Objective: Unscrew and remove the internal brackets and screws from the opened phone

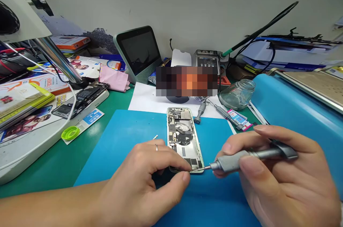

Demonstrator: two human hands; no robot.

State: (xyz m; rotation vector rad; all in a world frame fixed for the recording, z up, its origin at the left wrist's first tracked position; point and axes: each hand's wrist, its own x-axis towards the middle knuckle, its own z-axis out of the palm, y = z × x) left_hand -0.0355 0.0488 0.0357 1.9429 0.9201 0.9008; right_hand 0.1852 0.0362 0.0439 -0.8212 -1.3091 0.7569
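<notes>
An opened smartphone point(191, 145) lies on the blue mat point(123, 127), its circuit board and inner parts exposed and the far end pointing away from me. My right hand point(278, 173) grips a grey precision screwdriver point(233, 161), held nearly level, with its thin tip at the phone's near edge. There, my left hand point(150, 173) has thumb and forefinger brought together beside the tip. Anything small between those fingertips is hidden. The left fingers cover part of the phone's lower left corner.
Behind the phone lie two more screwdrivers point(200, 112) and a glass jar point(238, 94). A tablet-like display point(140, 50) stands at the back. On the left are a microscope stand point(57, 59), another opened phone point(87, 98) and a green cap point(70, 133). A blurred patch hides something behind.
</notes>
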